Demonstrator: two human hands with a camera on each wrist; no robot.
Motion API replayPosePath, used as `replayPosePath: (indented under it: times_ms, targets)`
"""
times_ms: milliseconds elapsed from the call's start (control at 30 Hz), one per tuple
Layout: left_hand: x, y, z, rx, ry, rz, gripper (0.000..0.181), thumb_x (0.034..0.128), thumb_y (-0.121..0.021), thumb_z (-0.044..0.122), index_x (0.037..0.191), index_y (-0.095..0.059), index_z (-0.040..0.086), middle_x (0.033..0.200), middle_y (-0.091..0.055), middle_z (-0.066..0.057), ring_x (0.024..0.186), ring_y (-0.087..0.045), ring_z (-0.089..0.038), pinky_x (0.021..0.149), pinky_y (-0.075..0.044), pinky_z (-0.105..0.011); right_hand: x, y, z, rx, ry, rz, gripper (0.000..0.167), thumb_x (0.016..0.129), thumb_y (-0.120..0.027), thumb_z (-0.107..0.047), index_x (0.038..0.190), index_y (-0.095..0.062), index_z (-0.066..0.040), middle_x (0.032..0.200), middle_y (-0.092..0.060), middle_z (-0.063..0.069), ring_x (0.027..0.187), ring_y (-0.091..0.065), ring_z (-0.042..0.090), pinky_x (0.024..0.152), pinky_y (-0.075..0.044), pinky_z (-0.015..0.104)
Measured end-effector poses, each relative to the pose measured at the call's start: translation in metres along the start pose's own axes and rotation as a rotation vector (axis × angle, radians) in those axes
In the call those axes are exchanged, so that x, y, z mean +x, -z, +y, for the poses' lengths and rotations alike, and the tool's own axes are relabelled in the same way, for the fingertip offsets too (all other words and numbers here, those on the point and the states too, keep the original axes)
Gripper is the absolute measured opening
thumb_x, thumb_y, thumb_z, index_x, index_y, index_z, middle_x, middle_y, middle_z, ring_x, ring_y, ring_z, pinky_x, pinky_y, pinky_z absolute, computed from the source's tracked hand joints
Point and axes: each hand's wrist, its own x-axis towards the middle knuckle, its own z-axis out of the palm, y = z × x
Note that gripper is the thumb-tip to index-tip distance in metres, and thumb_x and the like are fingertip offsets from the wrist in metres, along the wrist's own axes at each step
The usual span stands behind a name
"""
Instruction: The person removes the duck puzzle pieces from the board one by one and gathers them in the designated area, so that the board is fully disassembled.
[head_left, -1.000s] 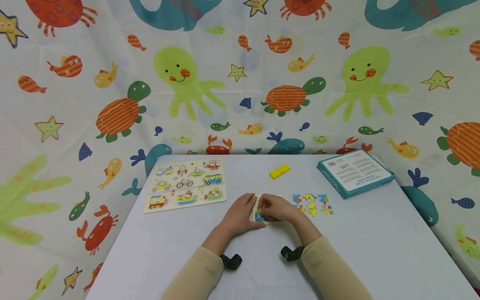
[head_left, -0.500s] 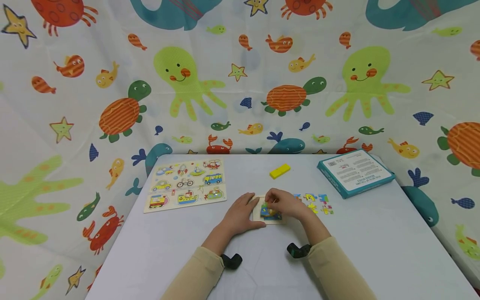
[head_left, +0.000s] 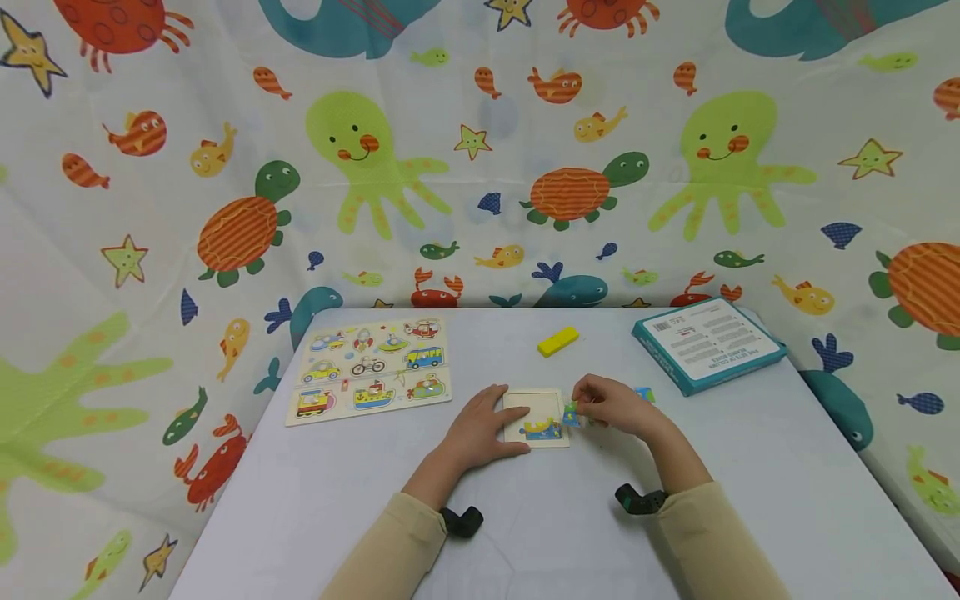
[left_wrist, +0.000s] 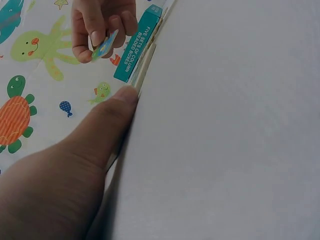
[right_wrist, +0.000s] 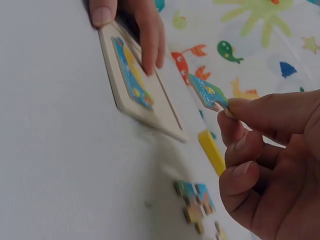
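A pale wooden puzzle tray [head_left: 528,402] lies in front of me in the head view. Joined puzzle pieces [head_left: 542,430] in blue and yellow sit in its lower part. My left hand [head_left: 474,432] rests on the tray's left side, one finger stretched over the tray and the thumb at its near corner. Just right of the tray, my right hand [head_left: 617,407] pinches a blue-green puzzle piece [right_wrist: 207,92] between thumb and finger, raised off the table in the right wrist view. In the left wrist view, the thumb [left_wrist: 112,110] lies along the tray's edge.
Loose puzzle pieces [right_wrist: 195,202] lie right of the tray, mostly hidden by my right hand in the head view. Farther back are a yellow block [head_left: 558,342] and a teal box [head_left: 708,346]. A vehicle puzzle board [head_left: 371,379] lies at left.
My right hand has moved rightward from over the tray, carrying the pinched puzzle piece past its right edge. More of the tray's bare wood shows. My left hand has stayed put.
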Motion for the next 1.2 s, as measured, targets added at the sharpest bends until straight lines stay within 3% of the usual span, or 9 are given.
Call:
replayPosePath:
  times_ms: [500, 833, 1200]
  targets:
    - [-0.001, 0.001, 0.001, -0.001, 0.009, -0.005, 0.069, 0.0822, -0.062, 0.071, 0.143, -0.049, 0.042, 0.161, -0.03, -0.005, 0.149, -0.027, -0.027, 0.121, -0.029, -0.045, -0.033, 0.022, 0.034, -0.031, -0.025, -0.021, 0.016, 0.095, -0.066, -0.022, 0.108, -0.063, -0.013, 0.084, -0.056, 0.006, 0.064, -0.049, 0.019, 0.057, -0.042, 0.025]
    - [0.001, 0.001, -0.001, -0.003, 0.0, -0.007, 0.069, 0.0821, -0.061, 0.072, 0.143, -0.049, 0.043, 0.161, -0.03, -0.004, 0.149, -0.028, -0.027, 0.121, -0.029, -0.045, -0.031, 0.018, 0.041, -0.02, -0.076, -0.028, 0.016, 0.091, -0.071, -0.023, 0.1, -0.062, -0.012, 0.084, -0.058, 0.004, 0.068, -0.05, 0.019, 0.057, -0.042, 0.026]
    - [0.003, 0.006, -0.006, -0.007, -0.013, -0.01, 0.069, 0.0821, -0.06, 0.073, 0.144, -0.049, 0.043, 0.161, -0.03, -0.005, 0.149, -0.028, -0.028, 0.12, -0.03, -0.047, -0.03, 0.013, 0.037, -0.04, -0.101, 0.022, 0.012, 0.09, -0.071, -0.02, 0.094, -0.063, -0.012, 0.079, -0.059, 0.003, 0.065, -0.051, 0.018, 0.053, -0.042, 0.026]
